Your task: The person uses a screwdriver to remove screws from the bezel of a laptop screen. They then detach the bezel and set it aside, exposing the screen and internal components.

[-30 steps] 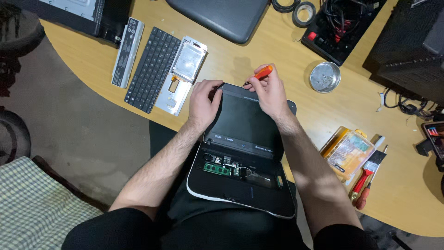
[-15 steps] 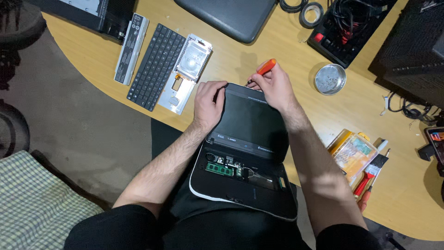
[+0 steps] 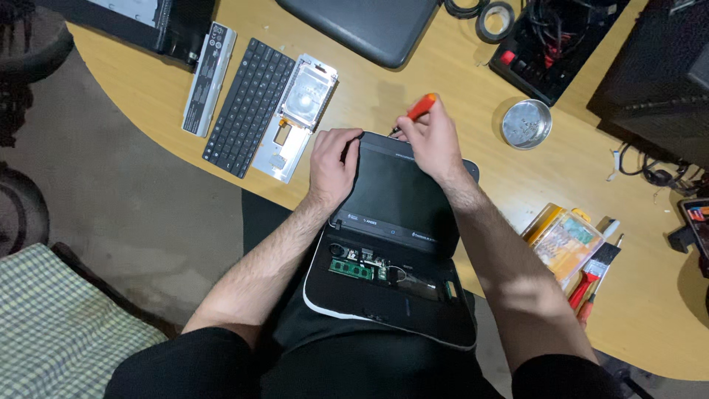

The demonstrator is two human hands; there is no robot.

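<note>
In the head view, a small black laptop with its base opened (image 3: 395, 244) lies on the person's lap against the near edge of the light wooden table (image 3: 413, 81), its green circuit board exposed at the near end. The left hand (image 3: 334, 164) clasps the far left corner of the laptop's dark screen, fingers curled over the edge. The right hand (image 3: 432, 140) is clenched around an orange-handled screwdriver (image 3: 413, 111), whose tip meets the screen's far edge just beside the left fingertips.

To the left lie a detached black keyboard (image 3: 249, 105), a silver palm-rest panel (image 3: 299, 114) and a grey battery bar (image 3: 210, 77). To the right sits a round metal dish (image 3: 526, 123); nearer, a yellow plastic case (image 3: 561, 240) and a brush (image 3: 594, 270).
</note>
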